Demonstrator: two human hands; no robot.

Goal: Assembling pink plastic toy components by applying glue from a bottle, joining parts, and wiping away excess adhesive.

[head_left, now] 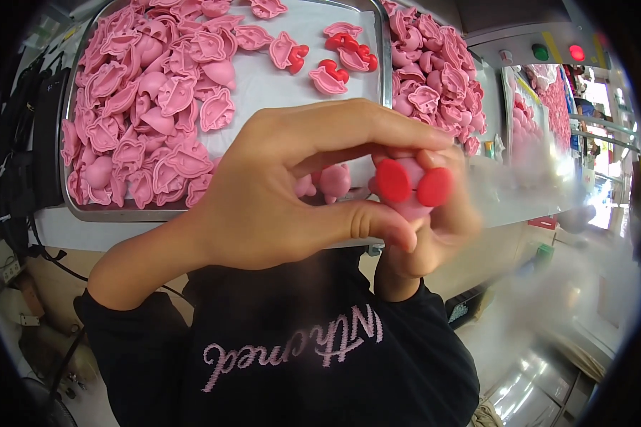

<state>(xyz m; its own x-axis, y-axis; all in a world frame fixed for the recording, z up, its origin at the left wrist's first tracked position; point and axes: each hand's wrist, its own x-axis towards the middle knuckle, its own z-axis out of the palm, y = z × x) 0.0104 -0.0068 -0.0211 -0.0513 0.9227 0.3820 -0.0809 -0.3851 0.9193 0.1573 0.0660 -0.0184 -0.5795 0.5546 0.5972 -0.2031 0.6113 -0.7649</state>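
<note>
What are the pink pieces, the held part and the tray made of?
Pink pieces: likely moulded plastic or soft rubber, matte, identical shapes. Held part in both hands: same pink with glossier red discs. Tray: metal by its bright reflective rim, lined with what looks like white sheet.

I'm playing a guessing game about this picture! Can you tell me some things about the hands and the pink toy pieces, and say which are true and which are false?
1. Both hands hold one pink piece with two red round parts. True.
2. The left hand is wearing a glove. False: it is bare.
3. The metal tray holds a heap of pink pieces on its left side. True.
4. All pieces in the tray are plain pink. False: a few pieces with red parts lie near the top right.
5. The right hand rests flat on the table. False: it is raised, gripping the piece.
</note>
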